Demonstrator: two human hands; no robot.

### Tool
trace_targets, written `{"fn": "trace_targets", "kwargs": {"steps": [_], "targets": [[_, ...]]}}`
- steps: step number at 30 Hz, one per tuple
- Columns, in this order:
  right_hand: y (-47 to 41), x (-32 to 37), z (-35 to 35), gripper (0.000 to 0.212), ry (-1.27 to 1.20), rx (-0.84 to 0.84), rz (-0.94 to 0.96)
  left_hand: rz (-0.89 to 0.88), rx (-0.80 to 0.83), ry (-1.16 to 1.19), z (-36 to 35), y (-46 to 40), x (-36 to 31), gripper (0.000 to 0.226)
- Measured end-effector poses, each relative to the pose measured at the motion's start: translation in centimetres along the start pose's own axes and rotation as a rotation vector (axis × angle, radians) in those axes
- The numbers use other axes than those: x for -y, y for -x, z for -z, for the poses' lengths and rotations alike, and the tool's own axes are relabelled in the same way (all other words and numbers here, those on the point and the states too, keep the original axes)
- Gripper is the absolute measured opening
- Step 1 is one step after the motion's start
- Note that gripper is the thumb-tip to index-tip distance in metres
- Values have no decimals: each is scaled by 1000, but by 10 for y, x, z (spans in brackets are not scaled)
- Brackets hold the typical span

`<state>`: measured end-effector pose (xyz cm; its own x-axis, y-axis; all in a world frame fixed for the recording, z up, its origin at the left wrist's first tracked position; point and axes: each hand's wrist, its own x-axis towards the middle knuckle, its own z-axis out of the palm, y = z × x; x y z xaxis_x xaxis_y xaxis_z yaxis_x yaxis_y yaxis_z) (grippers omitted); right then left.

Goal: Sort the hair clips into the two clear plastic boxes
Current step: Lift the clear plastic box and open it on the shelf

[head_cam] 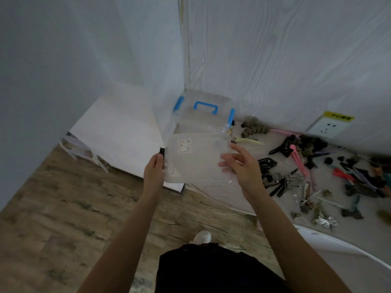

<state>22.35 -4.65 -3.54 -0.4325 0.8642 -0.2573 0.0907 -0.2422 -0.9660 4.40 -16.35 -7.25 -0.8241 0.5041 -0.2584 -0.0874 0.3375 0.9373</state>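
A clear plastic box [198, 166] with a small sticker on its lid and a black latch lies at the near left edge of the table. My left hand [154, 172] grips its left side by the black latch. My right hand [241, 166] rests on its right end with fingers spread and straight. A second clear box [204, 111] with a blue handle and blue latches stands behind it in the corner. Several hair clips [296, 166] in black, pink, red and other colours lie scattered over the table to the right.
The pale table [264, 208] meets two white walls [275, 60]. A wall socket [329, 127] with a yellow label sits low on the right wall. Wood-pattern floor [63, 208] lies to the left, with a white bench-like surface [118, 127] beyond.
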Motion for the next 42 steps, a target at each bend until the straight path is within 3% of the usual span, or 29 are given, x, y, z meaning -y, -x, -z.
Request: {"fn": "trace_targets", "kwargs": {"steps": [5, 10, 15, 20, 25, 28, 31, 34, 38, 42], "targets": [[-9, 1, 12, 35, -68, -7, -81, -12, 126, 21, 4, -1, -8, 27], [-24, -22, 6, 40, -103, -62, -250, 79, 128, -99, 11, -12, 16, 23], [-31, -25, 29, 42, -228, -270, -203, 101, -47, -153, 40, -20, 28, 27], [-34, -32, 62, 41, 29, -487, -8, -25, -224, -120, 84, -27, 18, 36], [-35, -54, 34, 42, 271, -347, -50, 3, -203, 76, 78, -21, -6, 29], [-40, -66, 1, 43, 281, -275, -149, 45, -123, 107, 62, -23, -9, 26], [-44, -70, -21, 43, 255, -175, -290, 55, -66, 20, 43, -28, -4, 29], [-40, -64, -19, 60, 225, -105, -355, 26, -9, -107, 26, -37, 5, 34], [-42, -49, -4, 49, 135, -144, -281, 25, 58, -236, 4, -48, 14, 36], [-63, -26, 11, 41, 241, -213, -156, -49, 111, -501, -9, -47, 0, 37]]}}
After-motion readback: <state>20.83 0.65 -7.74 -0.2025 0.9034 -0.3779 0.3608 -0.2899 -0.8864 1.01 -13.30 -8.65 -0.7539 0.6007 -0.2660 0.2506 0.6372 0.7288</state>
